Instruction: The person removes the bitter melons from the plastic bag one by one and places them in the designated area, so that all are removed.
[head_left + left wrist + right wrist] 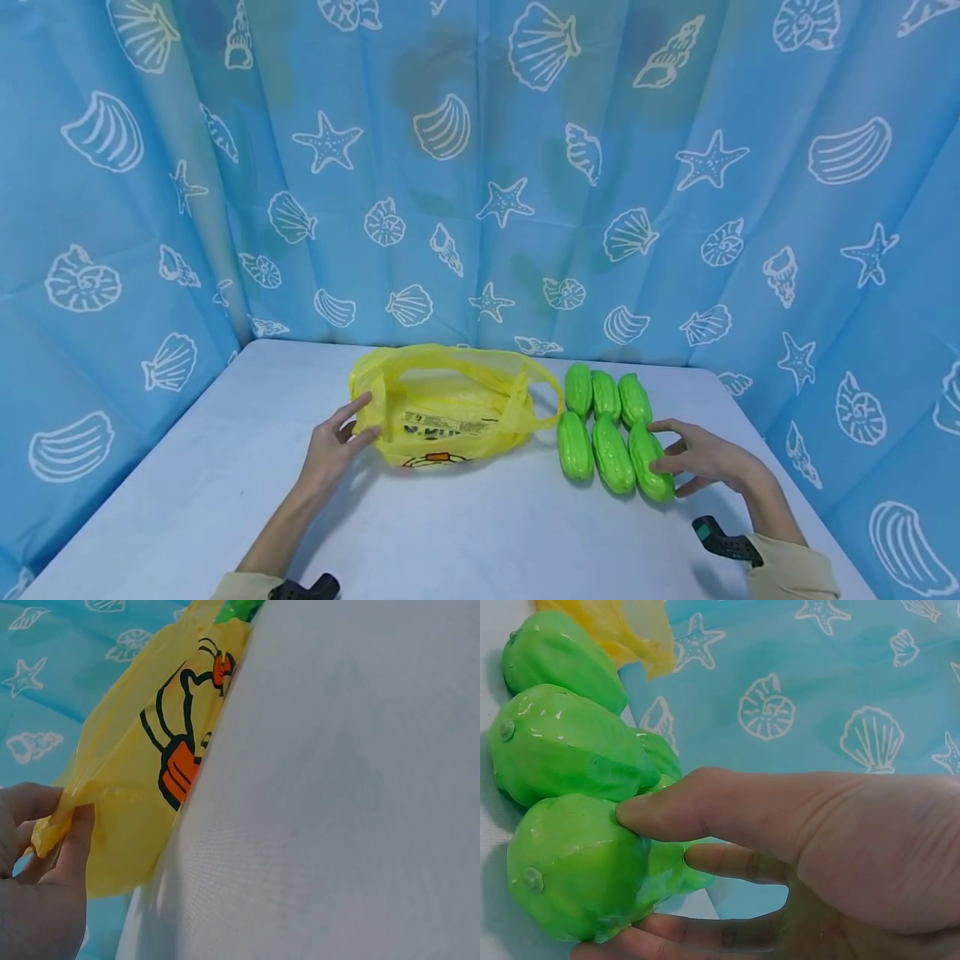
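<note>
A yellow plastic bag [450, 442] stands on the table with its mouth gaping and dark print showing. My left hand [337, 437] pinches the bag's left edge between thumb and fingers, and the left wrist view shows the bunched plastic [54, 829] there. To the right of the bag lie several glossy, ridged green gourds [573, 446] in two rows. With thumb on one side and fingers on the other, my right hand [701, 457] holds the front-right green gourd [577, 862]. Its blunt end with a small round stub faces the right wrist camera.
A white-covered table [487, 533] carries everything. Behind it and along both sides hangs a blue curtain [465, 175] with white shells and starfish. One bag handle [551, 400] loops out close to the gourds. Dark straps with devices [726, 543] sit at both wrists.
</note>
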Demonstrator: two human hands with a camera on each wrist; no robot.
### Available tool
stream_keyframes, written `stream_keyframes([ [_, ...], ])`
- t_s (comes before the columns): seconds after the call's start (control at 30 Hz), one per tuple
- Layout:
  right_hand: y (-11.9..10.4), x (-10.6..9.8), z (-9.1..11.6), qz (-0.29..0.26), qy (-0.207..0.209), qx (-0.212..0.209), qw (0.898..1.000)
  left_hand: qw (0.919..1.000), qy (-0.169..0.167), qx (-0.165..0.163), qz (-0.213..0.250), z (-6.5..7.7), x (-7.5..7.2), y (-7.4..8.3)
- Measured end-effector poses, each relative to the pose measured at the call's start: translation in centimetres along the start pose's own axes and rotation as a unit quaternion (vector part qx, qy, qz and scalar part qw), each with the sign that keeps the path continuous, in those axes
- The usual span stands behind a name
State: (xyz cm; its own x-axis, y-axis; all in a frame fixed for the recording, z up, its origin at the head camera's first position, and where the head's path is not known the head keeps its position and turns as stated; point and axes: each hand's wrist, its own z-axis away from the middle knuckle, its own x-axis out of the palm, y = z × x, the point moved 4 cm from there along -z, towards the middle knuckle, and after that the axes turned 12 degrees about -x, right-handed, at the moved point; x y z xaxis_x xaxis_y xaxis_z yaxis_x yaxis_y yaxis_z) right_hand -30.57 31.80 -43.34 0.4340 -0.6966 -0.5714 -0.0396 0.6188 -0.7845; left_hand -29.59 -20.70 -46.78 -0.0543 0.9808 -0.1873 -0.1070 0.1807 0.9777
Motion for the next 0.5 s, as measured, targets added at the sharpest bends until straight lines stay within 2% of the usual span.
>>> stream_keyframes([
  [0.13, -0.1, -0.3, 0.2, -0.005, -0.002, 0.001, 1.0, 0.9999, -0.006, 0.0, 0.009, 0.0, 0.1, 0.4],
  [0.33, -0.3, -0.7, 0.3, 0.018, 0.001, 0.0, 1.0, 0.9993, -0.01, 0.025, 0.026, -0.1, -0.1, 0.8],
  [0.43, -0.8, -0.7, 0.4, 0.05, 0.011, -0.016, 0.999, 0.9994, 0.002, 0.033, 0.009, 0.0, -0.5, 0.8],
  [0.5, -1.5, -0.7, 0.4, 0.096, 0.028, -0.041, 0.994, 0.9993, 0.016, 0.034, -0.007, 0.0, -0.8, 0.8],
])
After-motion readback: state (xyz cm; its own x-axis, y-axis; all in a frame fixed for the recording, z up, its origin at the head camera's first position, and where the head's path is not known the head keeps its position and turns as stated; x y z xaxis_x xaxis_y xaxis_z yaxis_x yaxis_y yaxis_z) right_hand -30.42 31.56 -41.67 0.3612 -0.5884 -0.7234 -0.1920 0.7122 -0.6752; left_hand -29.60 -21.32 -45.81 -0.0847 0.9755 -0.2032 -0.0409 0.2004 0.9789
